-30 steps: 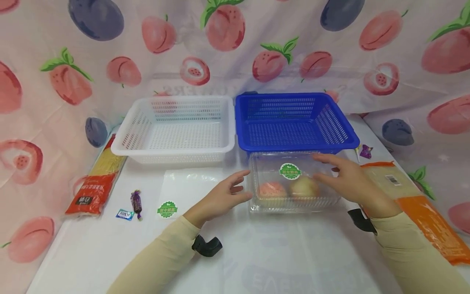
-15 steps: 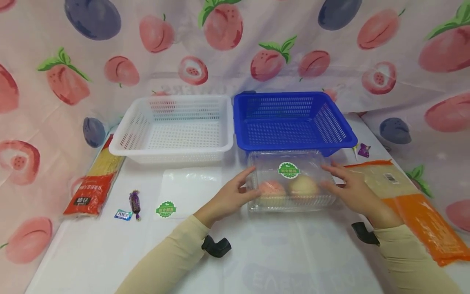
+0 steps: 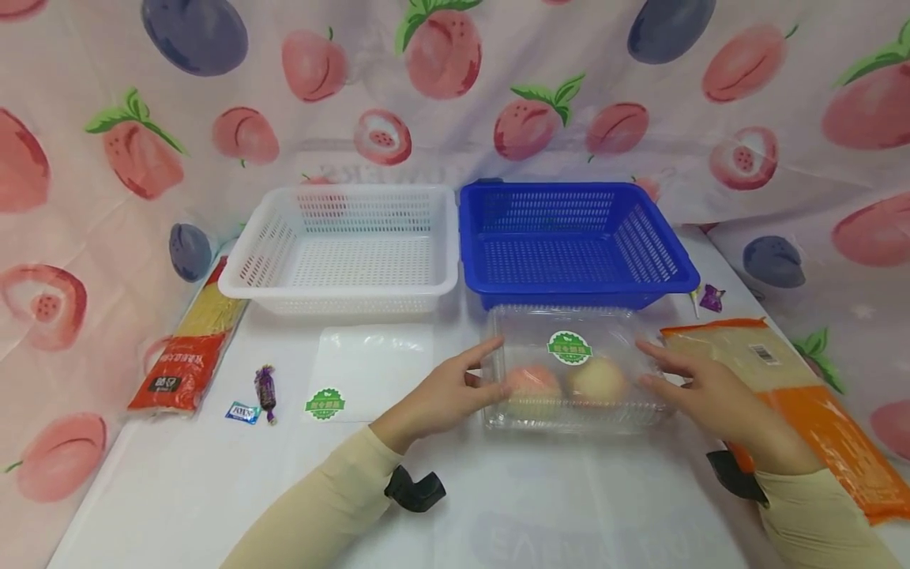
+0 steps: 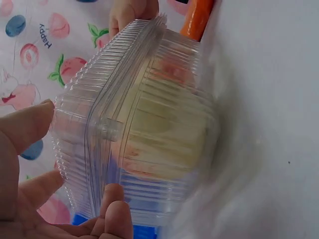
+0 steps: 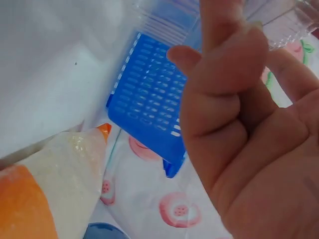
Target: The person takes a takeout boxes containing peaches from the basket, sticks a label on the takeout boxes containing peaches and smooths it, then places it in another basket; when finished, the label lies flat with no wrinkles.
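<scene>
A clear plastic clamshell box [image 3: 611, 332] with a green round sticker stands in front of the blue basket. Inside it lie two round fruit-like things, one pinkish [image 3: 533, 382] and one pale yellow [image 3: 597, 382]. My left hand [image 3: 444, 399] grips its left side, thumb and fingers at the lid's edge. In the left wrist view, curled fingers [image 4: 117, 214] lie by the box's rim. My right hand [image 3: 718, 399] holds the opposite side; the right wrist view shows its fingers bent against the clear plastic. Whether the box is slightly off the table cannot be told.
A white basket [image 3: 341, 294] and a blue basket [image 3: 579, 286] stand at the back. Noodle packs lie at left [image 3: 188, 348] and right [image 3: 789, 395]. A purple-wrapped candy [image 3: 266, 393], a blue sachet [image 3: 243, 412], a stickered clear bag [image 3: 384, 371] and a purple wrapper [image 3: 712, 298] lie about.
Both hands have closed in on the box's sides, the left moving right, the right moving down and outward. The box has shifted slightly toward me, away from the blue basket.
</scene>
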`<state>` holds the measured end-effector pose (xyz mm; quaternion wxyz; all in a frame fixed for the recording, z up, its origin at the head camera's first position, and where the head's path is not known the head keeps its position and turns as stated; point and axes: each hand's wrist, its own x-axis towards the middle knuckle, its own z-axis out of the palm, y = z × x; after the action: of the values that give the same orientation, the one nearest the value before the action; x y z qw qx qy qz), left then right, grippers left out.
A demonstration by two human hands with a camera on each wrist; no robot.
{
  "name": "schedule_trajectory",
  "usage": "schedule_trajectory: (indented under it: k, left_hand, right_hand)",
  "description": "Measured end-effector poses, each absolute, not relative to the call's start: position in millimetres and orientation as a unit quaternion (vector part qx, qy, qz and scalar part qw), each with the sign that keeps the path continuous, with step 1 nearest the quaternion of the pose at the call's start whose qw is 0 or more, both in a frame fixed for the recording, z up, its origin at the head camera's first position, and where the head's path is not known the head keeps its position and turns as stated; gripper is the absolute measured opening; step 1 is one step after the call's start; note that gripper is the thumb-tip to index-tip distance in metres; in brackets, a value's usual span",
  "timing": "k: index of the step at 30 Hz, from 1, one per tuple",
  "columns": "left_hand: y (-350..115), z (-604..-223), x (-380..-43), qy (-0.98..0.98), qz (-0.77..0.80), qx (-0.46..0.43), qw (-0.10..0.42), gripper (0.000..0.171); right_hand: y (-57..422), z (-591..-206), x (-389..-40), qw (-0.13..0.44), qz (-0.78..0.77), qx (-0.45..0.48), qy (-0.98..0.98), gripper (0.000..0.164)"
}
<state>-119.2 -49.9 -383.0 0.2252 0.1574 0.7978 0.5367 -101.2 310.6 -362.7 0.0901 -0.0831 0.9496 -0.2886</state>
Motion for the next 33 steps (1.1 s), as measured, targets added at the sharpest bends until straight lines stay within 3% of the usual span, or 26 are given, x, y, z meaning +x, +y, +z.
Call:
schedule_trajectory:
  k: [9, 16, 23, 33]
  left_hand:
    - [-50.4, -367.6, -94.8, 0.799, 0.546, 0.173, 0.183, 0.072]
    - [-50.7, -345.9, -91.5, 0.808, 0.540, 0.184, 0.146, 0.069]
    - [-47.8, -321.6, -106.0, 0.802, 0.558, 0.198, 0.086, 0.062]
    - [-39.6, -301.7, -146.2, 0.778, 0.601, 0.181, 0.034, 0.059]
  right_hand:
    - [308.8, -352.8, -72.0, 0.054, -0.306, -0.028, 0.950, 0.059]
    - [303.1, -341.0, -67.1, -0.064, -0.375, -0.028, 0.924, 0.049]
    - [302.5, -318.4, -84.4, -0.159, -0.391, -0.058, 0.905, 0.042]
    - [293.1, -289.9, -127.7, -0.192, -0.394, -0.027, 0.898, 0.044]
